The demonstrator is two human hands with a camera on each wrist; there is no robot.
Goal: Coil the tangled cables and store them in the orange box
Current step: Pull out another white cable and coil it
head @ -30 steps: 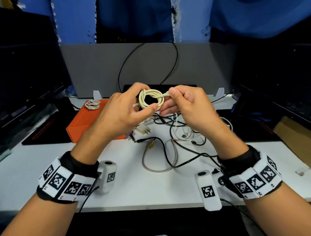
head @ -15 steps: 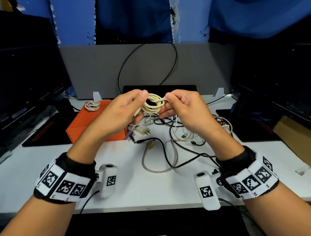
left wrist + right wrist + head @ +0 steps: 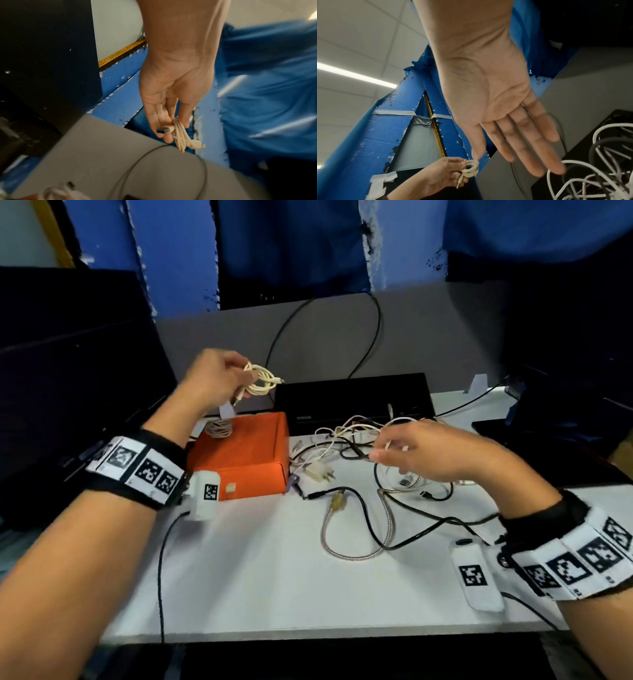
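Note:
My left hand (image 3: 222, 378) pinches a coiled cream cable (image 3: 261, 379) in the air above the far edge of the orange box (image 3: 239, 460). The same coil (image 3: 180, 134) shows between thumb and fingers in the left wrist view, and the coil (image 3: 471, 169) appears again low in the right wrist view. One coiled pale cable (image 3: 219, 429) lies in the box. My right hand (image 3: 411, 453) hovers with straight fingers (image 3: 530, 142) over the tangled pile of white and black cables (image 3: 346, 440), holding nothing.
A white plug adapter (image 3: 318, 472), a braided metal cable (image 3: 356, 529) and black leads (image 3: 411, 529) lie on the white table (image 3: 274, 577). A black device (image 3: 352, 398) sits behind the pile against a grey partition (image 3: 411, 337). Dark monitors flank both sides.
The right hand let go of the cream coil and dropped to the tangle. The left hand carried the coil left, over the orange box.

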